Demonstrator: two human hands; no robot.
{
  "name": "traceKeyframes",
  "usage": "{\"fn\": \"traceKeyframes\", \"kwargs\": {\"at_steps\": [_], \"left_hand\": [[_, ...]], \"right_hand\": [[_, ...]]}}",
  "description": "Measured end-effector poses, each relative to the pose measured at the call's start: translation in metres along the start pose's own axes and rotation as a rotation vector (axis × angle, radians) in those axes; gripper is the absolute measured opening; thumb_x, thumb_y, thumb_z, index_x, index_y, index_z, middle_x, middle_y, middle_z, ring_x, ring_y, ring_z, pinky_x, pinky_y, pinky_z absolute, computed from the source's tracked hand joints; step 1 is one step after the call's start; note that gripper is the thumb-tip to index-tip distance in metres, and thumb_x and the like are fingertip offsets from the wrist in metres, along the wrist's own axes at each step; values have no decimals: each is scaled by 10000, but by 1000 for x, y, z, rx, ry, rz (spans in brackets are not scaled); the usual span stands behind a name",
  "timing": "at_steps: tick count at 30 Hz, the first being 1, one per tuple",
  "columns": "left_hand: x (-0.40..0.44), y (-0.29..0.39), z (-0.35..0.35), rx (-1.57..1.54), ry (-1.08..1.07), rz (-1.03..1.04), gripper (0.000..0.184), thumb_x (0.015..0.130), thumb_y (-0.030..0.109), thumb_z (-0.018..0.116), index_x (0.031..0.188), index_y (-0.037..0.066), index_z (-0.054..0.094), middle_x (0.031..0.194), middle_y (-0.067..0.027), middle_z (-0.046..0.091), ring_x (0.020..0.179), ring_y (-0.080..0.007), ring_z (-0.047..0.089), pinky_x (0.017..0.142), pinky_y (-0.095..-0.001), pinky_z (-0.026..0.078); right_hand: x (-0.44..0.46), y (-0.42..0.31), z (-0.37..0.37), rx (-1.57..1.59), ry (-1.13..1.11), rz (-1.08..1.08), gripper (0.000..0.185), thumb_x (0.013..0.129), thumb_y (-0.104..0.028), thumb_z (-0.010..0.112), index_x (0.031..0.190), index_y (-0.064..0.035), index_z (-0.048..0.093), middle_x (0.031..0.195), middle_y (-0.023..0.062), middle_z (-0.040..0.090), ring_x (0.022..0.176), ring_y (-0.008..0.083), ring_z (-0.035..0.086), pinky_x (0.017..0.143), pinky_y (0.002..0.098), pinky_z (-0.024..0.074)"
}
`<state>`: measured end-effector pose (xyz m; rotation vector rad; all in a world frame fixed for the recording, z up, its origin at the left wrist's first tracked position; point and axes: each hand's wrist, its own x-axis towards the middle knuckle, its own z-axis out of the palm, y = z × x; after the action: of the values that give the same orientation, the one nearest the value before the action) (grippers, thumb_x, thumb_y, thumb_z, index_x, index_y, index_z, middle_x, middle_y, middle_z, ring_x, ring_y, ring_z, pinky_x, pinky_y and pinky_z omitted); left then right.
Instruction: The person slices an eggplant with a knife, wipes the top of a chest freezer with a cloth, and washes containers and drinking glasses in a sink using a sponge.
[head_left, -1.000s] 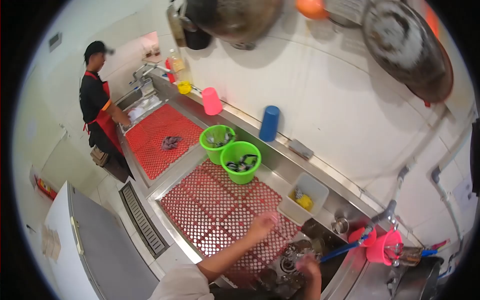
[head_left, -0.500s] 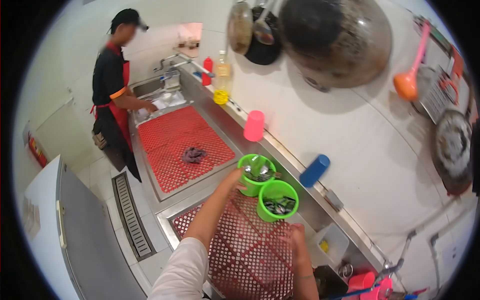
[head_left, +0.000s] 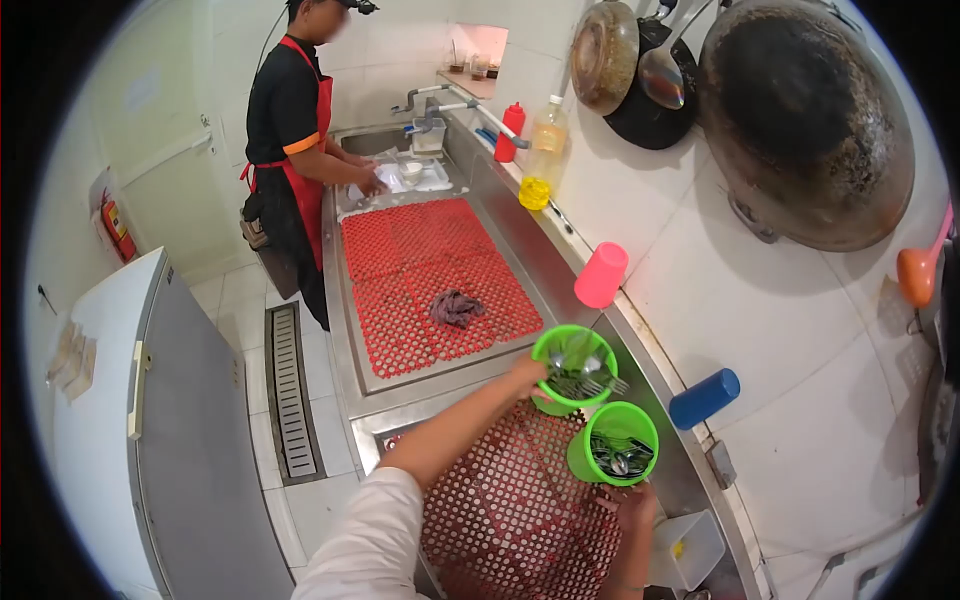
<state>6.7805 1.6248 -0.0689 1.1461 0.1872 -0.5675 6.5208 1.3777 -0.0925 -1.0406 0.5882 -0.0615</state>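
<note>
Two green plastic containers stand side by side at the back of a dark red perforated mat (head_left: 490,500). Spoons and forks stick up in the farther green container (head_left: 563,400), and my left hand (head_left: 532,378) is closed on its left side. The nearer green container (head_left: 590,458) has cutlery lying lower inside it. My right hand (head_left: 630,507) is at its base, fingers curled against the bottom edge and partly hidden. Behind the containers, a pink cup (head_left: 602,275) and a blue cup (head_left: 704,398) rest along the ledge by the wall.
A crumpled grey cloth (head_left: 456,309) lies on a brighter red mat (head_left: 420,235). Beyond it, a co-worker (head_left: 290,130) works at a sink. An oil bottle (head_left: 545,155) and red squeeze bottle (head_left: 509,133) stand by the wall. A clear tub (head_left: 690,555) is at lower right; pans hang above.
My right hand has moved from open beside the nearer container to its base. My left hand stays on the farther container. The camera view has swung rightward and down the left side shows more.
</note>
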Motion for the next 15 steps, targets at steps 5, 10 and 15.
{"fn": "traceKeyframes", "kwargs": {"at_steps": [5, 10, 15], "left_hand": [[-60, 49, -111, -137, -1, 71, 538, 758, -83, 415, 1283, 23, 374, 1133, -234, 527, 912, -401, 616, 615, -499, 598], [-111, 67, -226, -26, 350, 157, 572, 759, -66, 403, 1311, 69, 336, 1148, -211, 525, 900, -373, 629, 626, -449, 608], [-127, 55, -295, -64, 311, 218, 546, 778, -32, 388, 1309, 75, 321, 1148, -203, 518, 866, -371, 637, 642, -435, 608]], "right_hand": [[13, -1, 4, -93, 21, -15, 435, 852, -254, 476, 1172, 37, 432, 1062, 230, 557, 823, 421, 626, 633, 536, 564], [10, -14, 24, -27, 14, -84, 321, 810, -1, 421, 1122, 57, 470, 971, 196, 607, 785, 361, 650, 627, 469, 599], [37, -18, 24, -224, 137, -120, 226, 751, 60, 432, 963, 38, 507, 892, 165, 593, 734, 312, 643, 632, 472, 597]]}}
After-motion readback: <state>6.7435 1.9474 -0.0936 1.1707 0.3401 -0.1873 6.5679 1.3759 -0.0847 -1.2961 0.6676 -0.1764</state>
